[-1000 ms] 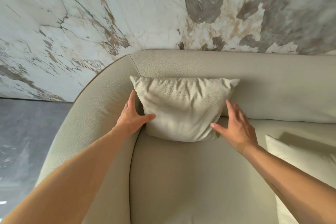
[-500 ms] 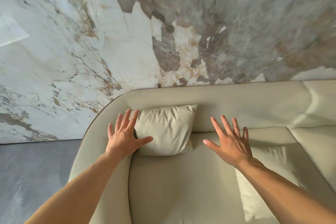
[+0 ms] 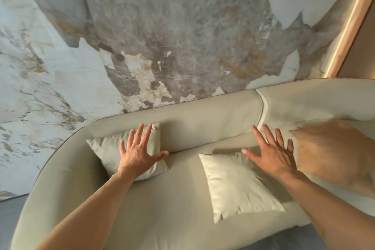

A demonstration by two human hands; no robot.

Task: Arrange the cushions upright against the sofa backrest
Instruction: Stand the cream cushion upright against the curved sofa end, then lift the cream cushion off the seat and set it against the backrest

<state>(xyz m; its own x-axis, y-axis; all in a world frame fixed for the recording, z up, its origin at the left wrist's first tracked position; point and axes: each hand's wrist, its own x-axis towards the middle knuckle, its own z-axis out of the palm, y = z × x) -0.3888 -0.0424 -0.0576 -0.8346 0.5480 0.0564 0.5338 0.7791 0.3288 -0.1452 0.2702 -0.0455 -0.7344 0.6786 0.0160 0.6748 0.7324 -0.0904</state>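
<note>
A beige cushion stands upright in the sofa's left corner, leaning on the backrest. My left hand is in front of it, fingers spread, holding nothing. A cream cushion lies flat on the seat in the middle. My right hand hovers over its far right corner, fingers apart and holding nothing. A tan cushion, blurred, rests tilted on the right part of the seat.
The beige sofa's curved left arm wraps around the corner. A marble-patterned wall rises behind the backrest. Grey floor shows at the left and along the seat's front edge.
Both hands have come off the beige corner cushion and opened. My view has pulled back and swung right, so the flat cream cushion and the tan cushion now show.
</note>
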